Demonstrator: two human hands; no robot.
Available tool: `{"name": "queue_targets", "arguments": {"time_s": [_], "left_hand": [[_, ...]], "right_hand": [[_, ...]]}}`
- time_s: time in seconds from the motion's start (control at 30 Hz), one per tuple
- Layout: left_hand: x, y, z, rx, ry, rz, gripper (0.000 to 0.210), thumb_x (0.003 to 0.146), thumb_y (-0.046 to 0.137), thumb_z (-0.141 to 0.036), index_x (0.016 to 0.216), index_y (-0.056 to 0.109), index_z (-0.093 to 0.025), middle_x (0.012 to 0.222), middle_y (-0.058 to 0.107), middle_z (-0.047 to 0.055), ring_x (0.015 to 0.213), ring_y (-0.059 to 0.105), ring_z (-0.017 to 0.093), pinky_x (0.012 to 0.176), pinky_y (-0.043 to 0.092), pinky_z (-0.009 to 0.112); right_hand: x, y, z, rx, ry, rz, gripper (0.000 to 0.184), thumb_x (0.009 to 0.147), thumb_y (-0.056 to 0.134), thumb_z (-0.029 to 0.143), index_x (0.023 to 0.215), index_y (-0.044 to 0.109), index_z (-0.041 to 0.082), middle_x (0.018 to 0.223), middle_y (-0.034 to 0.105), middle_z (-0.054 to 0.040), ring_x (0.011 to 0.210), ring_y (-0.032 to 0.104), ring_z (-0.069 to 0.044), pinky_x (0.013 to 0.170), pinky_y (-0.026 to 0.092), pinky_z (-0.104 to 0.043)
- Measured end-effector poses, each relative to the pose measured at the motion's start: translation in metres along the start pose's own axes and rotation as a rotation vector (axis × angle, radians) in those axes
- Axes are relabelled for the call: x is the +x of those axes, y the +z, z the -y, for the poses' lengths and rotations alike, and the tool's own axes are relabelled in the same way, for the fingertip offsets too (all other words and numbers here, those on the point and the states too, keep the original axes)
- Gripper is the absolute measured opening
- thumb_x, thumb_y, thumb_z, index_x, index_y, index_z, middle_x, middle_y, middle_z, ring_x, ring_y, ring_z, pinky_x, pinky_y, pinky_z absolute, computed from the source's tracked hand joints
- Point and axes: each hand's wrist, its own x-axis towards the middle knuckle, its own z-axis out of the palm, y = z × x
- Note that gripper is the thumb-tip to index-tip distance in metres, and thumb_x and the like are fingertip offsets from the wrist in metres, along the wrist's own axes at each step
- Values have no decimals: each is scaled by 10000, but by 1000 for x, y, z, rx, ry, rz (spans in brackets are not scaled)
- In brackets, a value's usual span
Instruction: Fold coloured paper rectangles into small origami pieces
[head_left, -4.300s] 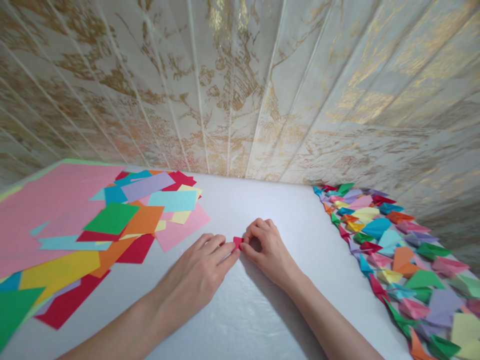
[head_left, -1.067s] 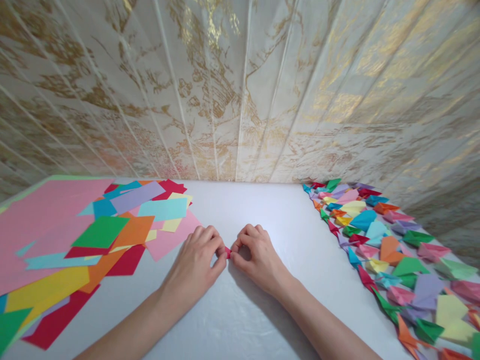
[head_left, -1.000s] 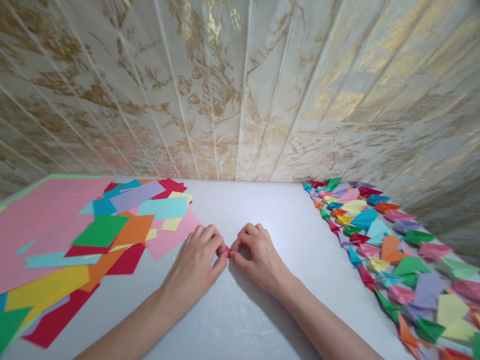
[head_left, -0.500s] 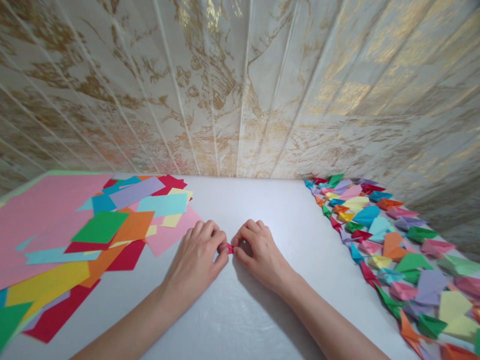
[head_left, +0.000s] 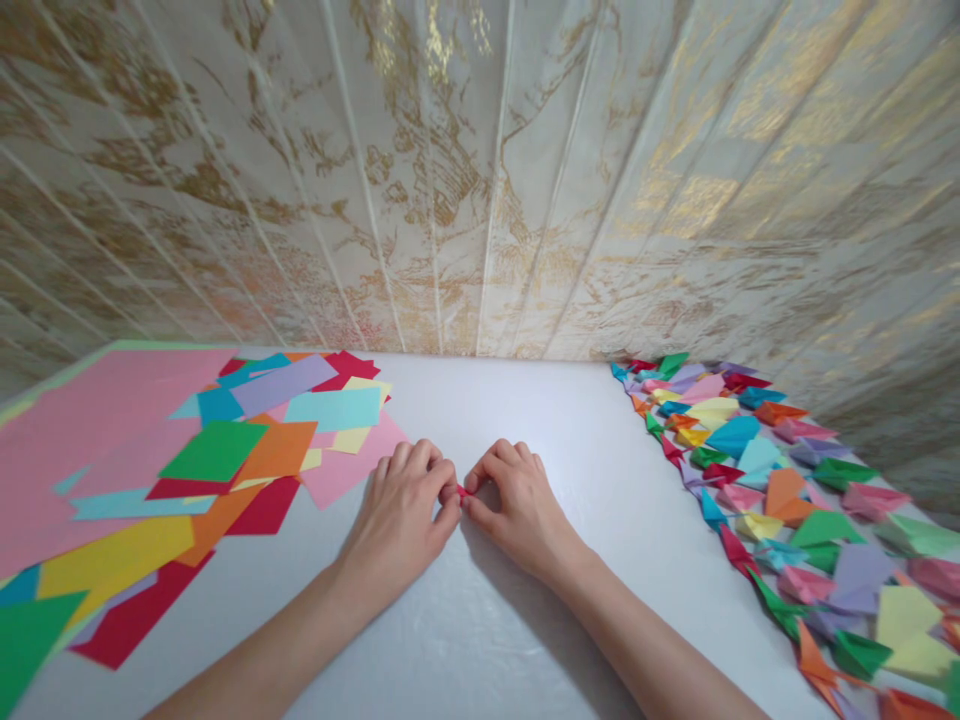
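Note:
Between my two hands, over the middle of the white table (head_left: 517,400), is a small folded piece of red paper (head_left: 463,492), mostly hidden by the fingers. My left hand (head_left: 409,500) pinches its left end between thumb and forefinger. Its right end is pinched the same way by my right hand (head_left: 517,500). The fingertips of both hands almost meet, and the other fingers are curled. Only a narrow red bit shows in the gap, so its exact folded shape cannot be made out.
Loose coloured paper, including a green sheet (head_left: 214,450), a yellow sheet (head_left: 116,555) and a large pink sheet (head_left: 112,420), overlaps on the left. Rows of folded paper pieces (head_left: 787,495) cover the right side. A gold-patterned pleated curtain (head_left: 465,180) hangs along the back edge.
The view has shifted slightly, so the left papers appear a little further right. My hands keep their pinch on the red paper, with the fingertips slightly closer together.

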Motion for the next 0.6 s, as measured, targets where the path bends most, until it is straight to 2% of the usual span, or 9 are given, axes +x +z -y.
{"name": "queue_targets", "arguments": {"time_s": [0.23, 0.47, 0.6], "left_hand": [[0, -1, 5, -72, -29, 13, 142, 840, 544, -111, 874, 575, -245, 957, 582, 13, 930, 510, 248, 791, 431, 409], [-3, -5, 9, -115, -17, 38, 247, 817, 510, -64, 923, 627, -253, 988, 591, 20, 977, 520, 251, 831, 446, 427], [-6, -11, 15, -197, 36, 83, 222, 869, 509, -83, 979, 615, -243, 1017, 589, 27, 992, 519, 248, 860, 436, 433]], "right_hand": [[2, -2, -6, 70, 3, 42, 270, 752, 585, -9, 863, 700, 209, 943, 602, -42, 910, 481, -222, 820, 347, -366], [1, -6, -3, 98, 26, 45, 312, 718, 564, -49, 859, 712, 187, 943, 607, -49, 924, 481, -224, 848, 357, -377], [-2, -9, -5, 129, -12, 55, 327, 729, 590, -43, 894, 707, 214, 945, 597, -28, 930, 489, -217, 858, 362, -372]]}}
